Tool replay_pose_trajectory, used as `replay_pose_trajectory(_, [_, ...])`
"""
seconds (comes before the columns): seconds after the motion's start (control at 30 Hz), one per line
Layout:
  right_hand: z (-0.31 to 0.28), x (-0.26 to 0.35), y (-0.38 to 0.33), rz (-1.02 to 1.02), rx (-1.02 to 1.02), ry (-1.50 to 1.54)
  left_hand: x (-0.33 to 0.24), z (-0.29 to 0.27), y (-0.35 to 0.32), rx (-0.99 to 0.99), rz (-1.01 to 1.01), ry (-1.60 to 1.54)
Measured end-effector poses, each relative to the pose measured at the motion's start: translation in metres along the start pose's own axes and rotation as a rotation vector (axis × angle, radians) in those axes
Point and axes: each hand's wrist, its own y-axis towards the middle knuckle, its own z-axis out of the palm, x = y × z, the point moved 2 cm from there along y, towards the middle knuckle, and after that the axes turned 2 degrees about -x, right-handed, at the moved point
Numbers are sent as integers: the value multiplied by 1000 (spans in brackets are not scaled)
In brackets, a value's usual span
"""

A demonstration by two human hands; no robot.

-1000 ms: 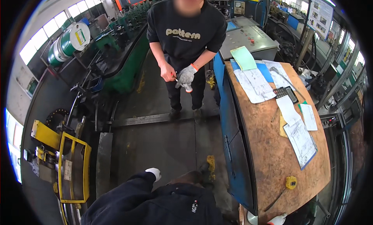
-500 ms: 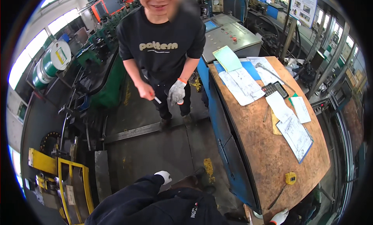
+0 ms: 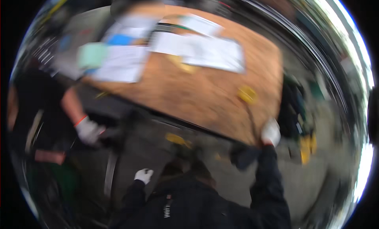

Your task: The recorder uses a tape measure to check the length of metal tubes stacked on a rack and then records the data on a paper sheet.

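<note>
Although the whole view is smeared by motion, a brown wooden table [image 3: 205,94] is seen across the upper middle, and every place here is told from it. The right hand [image 3: 271,132], in a white glove, is laid on the near right corner of the table, touching its edge; the fingers appear curled over that edge, though how tightly cannot be told through the blur. The left hand [image 3: 143,175], also white-gloved, is held low, well below the near edge of the table and apart from it, over the grey floor [image 3: 130,150]; nothing can be made out in it, and whether its fingers are wide or narrow cannot be told. A small yellow round thing [image 3: 247,94] is seen on the table, just in from the corner where the right hand rests, with a dark cord running from it toward that hand. White paper sheets [image 3: 213,51] are spread over the far part of the table, and a pale green sheet [image 3: 92,55] lies at its far left end. No container can be made out on the table. Off the left end of the table a co-worker's gloved hand [image 3: 89,130] is seen, with a bare forearm above it, apart from the table.
</note>
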Motion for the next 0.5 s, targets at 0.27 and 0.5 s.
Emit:
replay_pose_trajectory(0.27, [-42,10,20,768,-4,712,-29,-12,42,186,-75,47])
replay_pose_trajectory(0.5, [-47,1,16,772,-110,677,-66,-3,84,244,-86,173])
